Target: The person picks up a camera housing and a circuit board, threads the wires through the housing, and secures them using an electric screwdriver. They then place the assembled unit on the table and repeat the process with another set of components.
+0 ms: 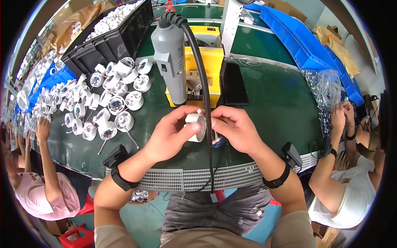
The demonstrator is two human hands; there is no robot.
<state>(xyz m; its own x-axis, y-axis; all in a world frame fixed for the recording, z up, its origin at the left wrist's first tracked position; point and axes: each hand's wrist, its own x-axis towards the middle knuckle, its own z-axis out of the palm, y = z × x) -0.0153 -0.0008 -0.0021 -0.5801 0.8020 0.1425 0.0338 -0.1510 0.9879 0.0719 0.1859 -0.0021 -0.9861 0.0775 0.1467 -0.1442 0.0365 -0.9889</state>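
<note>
My left hand is closed round a white round plastic housing, its thumb across the front rim. A small white piece shows at the housing's top edge. Close against its right side is my right hand, thumb and fingers drawn together; the black cable in front partly hides what they pinch. Thin blue and dark wires show beneath the right fingers. Both hands are above the green tabletop, in front of a yellow machine and a grey cylindrical power tool.
A thick black cable hangs from the tool past my hands. Several white housings cover the table's left, before a black crate. Right are a dark flat panel, blue bins and a pile of small metal parts. Co-workers' hands work on both sides.
</note>
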